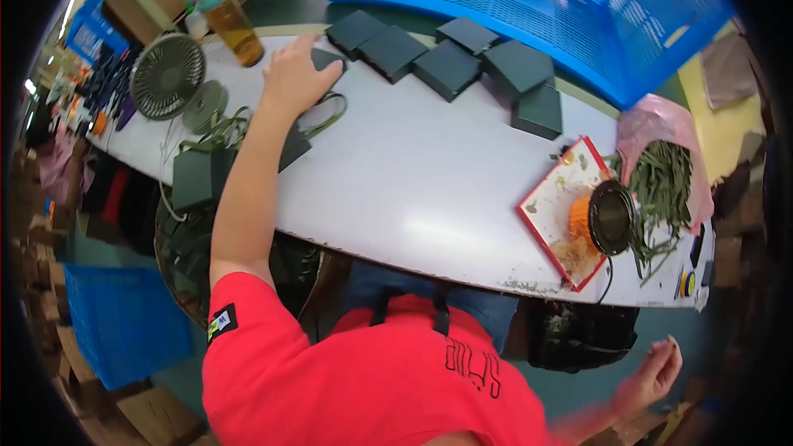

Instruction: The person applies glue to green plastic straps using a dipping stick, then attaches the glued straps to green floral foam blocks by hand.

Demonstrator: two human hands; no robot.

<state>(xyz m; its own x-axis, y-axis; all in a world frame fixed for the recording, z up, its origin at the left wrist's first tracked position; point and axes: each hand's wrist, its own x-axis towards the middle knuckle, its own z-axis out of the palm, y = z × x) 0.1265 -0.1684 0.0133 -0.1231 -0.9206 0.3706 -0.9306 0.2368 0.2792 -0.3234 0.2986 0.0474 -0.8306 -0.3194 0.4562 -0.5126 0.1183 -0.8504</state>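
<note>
My left hand [296, 76] reaches to the table's far side, its fingers wrapped round a dark green box [326, 59], which is partly hidden by the hand. To the right lie several similar dark boxes [446, 68], some overlapping. Under my left forearm are another dark box [197, 177] and green straps [223, 128]. My right hand [658, 370] is off the table at the lower right, fingers curled and slightly blurred; whether it holds anything is too small to tell.
A blue crate [496, 0] stands behind the boxes. On the right are a glue pot [610, 219] on a red-edged board [549, 198] and green strips [663, 182] in a pink bag. A fan [168, 76] and an amber bottle [235, 29] stand at the left.
</note>
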